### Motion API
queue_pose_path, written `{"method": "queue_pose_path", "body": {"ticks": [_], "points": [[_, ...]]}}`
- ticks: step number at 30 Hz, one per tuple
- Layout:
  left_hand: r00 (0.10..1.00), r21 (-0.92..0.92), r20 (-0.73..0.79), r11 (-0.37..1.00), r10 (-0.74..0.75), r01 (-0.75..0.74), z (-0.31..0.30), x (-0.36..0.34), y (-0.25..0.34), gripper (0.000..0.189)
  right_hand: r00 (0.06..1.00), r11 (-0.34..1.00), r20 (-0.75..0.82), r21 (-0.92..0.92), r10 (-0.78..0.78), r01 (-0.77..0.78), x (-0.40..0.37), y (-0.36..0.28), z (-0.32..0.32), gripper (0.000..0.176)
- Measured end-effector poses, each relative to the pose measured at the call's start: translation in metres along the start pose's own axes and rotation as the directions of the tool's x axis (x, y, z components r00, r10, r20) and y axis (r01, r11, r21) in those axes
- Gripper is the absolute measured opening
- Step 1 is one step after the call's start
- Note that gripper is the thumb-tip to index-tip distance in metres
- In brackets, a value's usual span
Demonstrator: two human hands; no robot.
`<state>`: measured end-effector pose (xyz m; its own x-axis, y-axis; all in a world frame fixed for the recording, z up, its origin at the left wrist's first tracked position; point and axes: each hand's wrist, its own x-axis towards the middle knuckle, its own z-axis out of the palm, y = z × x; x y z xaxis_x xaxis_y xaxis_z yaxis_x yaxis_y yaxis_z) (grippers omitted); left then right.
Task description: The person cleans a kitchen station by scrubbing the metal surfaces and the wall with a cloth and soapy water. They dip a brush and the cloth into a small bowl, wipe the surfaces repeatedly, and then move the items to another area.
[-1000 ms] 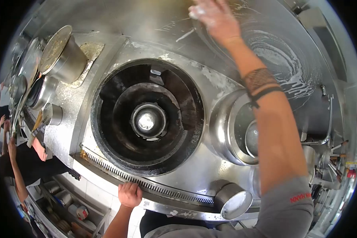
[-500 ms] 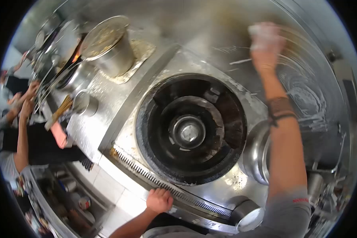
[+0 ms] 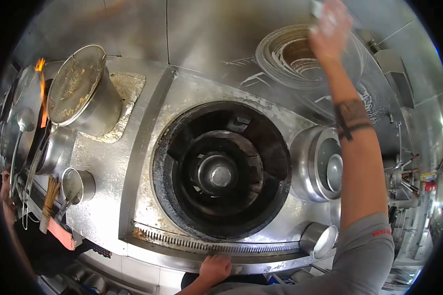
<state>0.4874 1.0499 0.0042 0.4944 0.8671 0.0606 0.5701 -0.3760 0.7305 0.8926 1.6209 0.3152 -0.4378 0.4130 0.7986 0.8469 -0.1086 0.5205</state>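
Note:
My right hand (image 3: 331,32) is stretched up against the steel back wall, its fingers wrapped round a whitish cloth or pad (image 3: 317,9) that shows only in part. Below and left of it, foamy circular streaks (image 3: 300,56) mark the wall. My left hand (image 3: 215,268) rests with curled fingers at the front edge of the stove, just below the slotted drain (image 3: 221,247); nothing shows in it. Between the two hands lies the round black wok burner (image 3: 220,176) with no wok on it.
At left stand a tall pot with a strainer (image 3: 79,88), a small metal cup (image 3: 79,185), a bamboo brush (image 3: 49,201) and a flame (image 3: 43,93). Metal bowls (image 3: 305,164) and a small pot (image 3: 319,241) stand at right. Part of a co-worker's arm (image 3: 7,206) shows far left.
My right hand has moved higher up the wall, and the foamy rings show more fully. The view has shifted, with more of the wall in sight. My left hand remains at the front edge.

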Motion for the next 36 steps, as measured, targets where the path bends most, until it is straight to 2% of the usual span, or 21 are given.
{"method": "queue_pose_path", "body": {"ticks": [1, 2, 3, 4, 6, 8, 10, 12, 13, 16, 18, 19, 21, 23, 25, 27, 29, 31, 33, 34, 36], "points": [[0.999, -0.106, 0.015, 0.994, 0.030, -0.028, -0.006, -0.001, -0.007, 0.006, 0.981, 0.976, 0.188, -0.216, 0.056, -0.015, 0.019, -0.037, 0.008, 0.063], [0.999, -0.097, 0.022, 0.995, 0.028, -0.026, -0.024, 0.002, -0.016, 0.006, 0.981, 0.990, -0.192, 0.136, 0.000, 0.026, 0.035, -0.075, 0.013, 0.061], [0.998, -0.003, 0.066, 1.000, -0.020, 0.020, -0.051, 0.008, -0.028, 0.005, 0.975, 0.960, -0.222, 0.278, 0.030, 0.034, 0.044, -0.110, 0.033, 0.059], [0.991, 0.090, 0.108, 0.994, -0.073, 0.063, -0.072, 0.008, -0.044, 0.006, 0.988, 0.915, -0.151, 0.402, 0.031, 0.033, 0.044, -0.144, 0.036, 0.059], [0.997, 0.124, -0.037, 0.989, -0.070, 0.074, -0.094, -0.008, -0.094, 0.007, 0.886, 0.880, 0.425, 0.473, -0.188, -0.040, 0.028, -0.189, 0.032, 0.067], [0.994, 0.237, -0.090, 0.968, -0.064, 0.084, -0.133, -0.004, -0.112, 0.011, 0.875, 0.845, 0.137, 0.365, -0.464, 0.390, -0.023, -0.196, 0.026, 0.070], [0.986, 0.273, -0.159, 0.958, -0.049, 0.092, -0.148, -0.005, -0.128, 0.013, 0.751, 0.782, 0.309, 0.463, -0.583, 0.417, -0.083, -0.164, 0.019, 0.073], [0.974, 0.305, -0.224, 0.947, -0.033, 0.102, -0.159, -0.009, -0.140, 0.015, 0.797, 0.807, 0.401, 0.564, -0.452, 0.174, -0.130, -0.106, 0.011, 0.078], [0.969, 0.295, -0.245, 0.948, -0.044, 0.117, -0.159, -0.010, -0.140, 0.017, 0.754, 0.912, 0.567, 0.396, -0.332, 0.104, -0.125, -0.085, -0.010, 0.076], [0.963, 0.289, -0.262, 0.947, -0.065, 0.142, -0.163, -0.006, -0.133, 0.017, 0.964, 0.973, 0.226, 0.214, -0.140, 0.091, -0.064, -0.073, 0.000, 0.076], [0.967, 0.293, -0.232, 0.941, -0.103, 0.171, -0.161, -0.008, -0.135, 0.015, 0.998, 0.973, -0.055, 0.229, 0.038, -0.025, 0.016, -0.119, 0.008, 0.065], [0.964, 0.273, -0.236, 0.943, -0.125, 0.189, -0.160, -0.006, -0.135, 0.013, 0.949, 0.985, 0.292, 0.086, 0.118, -0.149, 0.049, -0.157, 0.055, 0.040], [0.964, 0.293, -0.219, 0.932, -0.150, 0.212, -0.159, -0.005, -0.134, 0.012, 0.954, 0.946, -0.249, 0.313, 0.168, -0.085, 0.081, -0.219, 0.045, 0.059], [0.965, 0.316, -0.206, 0.922, -0.165, 0.225, -0.160, -0.002, -0.134, 0.012, 0.996, 0.930, -0.092, 0.367, -0.002, 0.035, 0.077, -0.263, 0.068, 0.059], [0.962, 0.322, -0.203, 0.915, -0.182, 0.241, -0.160, 0.000, -0.132, 0.013, 0.860, 0.888, 0.476, 0.455, -0.185, -0.061, 0.045, -0.299, 0.075, 0.030], [0.960, 0.324, -0.203, 0.912, -0.192, 0.251, -0.159, -0.003, -0.135, 0.017, 0.876, 0.753, 0.069, 0.546, -0.477, 0.367, -0.012, -0.294, 0.067, 0.039], [0.954, 0.301, -0.230, 0.917, -0.195, 0.260, -0.161, -0.002, -0.134, 0.017, 0.677, 0.681, 0.421, 0.714, -0.604, 0.163, -0.088, -0.262, 0.086, 0.047], [0.946, 0.283, -0.270, 0.924, -0.181, 0.257, -0.161, -0.006, -0.135, 0.018, 0.511, 0.626, 0.483, 0.767, -0.711, 0.145, -0.121, -0.200, 0.069, 0.047], [0.938, 0.273, -0.289, 0.922, -0.193, 0.274, -0.160, -0.008, -0.137, 0.018, 0.419, 0.465, 0.244, 0.666, -0.875, 0.583, -0.143, -0.161, 0.095, 0.047], [0.934, 0.277, -0.302, 0.919, -0.192, 0.279, -0.161, -0.008, -0.137, 0.018, 0.415, 0.457, 0.236, 0.669, -0.879, 0.586, -0.132, -0.172, 0.096, 0.047], [0.933, 0.280, -0.295, 0.915, -0.207, 0.292, -0.161, -0.009, -0.137, 0.018, 0.556, 0.563, 0.287, 0.709, -0.780, 0.425, -0.103, -0.211, 0.088, 0.047]]}}
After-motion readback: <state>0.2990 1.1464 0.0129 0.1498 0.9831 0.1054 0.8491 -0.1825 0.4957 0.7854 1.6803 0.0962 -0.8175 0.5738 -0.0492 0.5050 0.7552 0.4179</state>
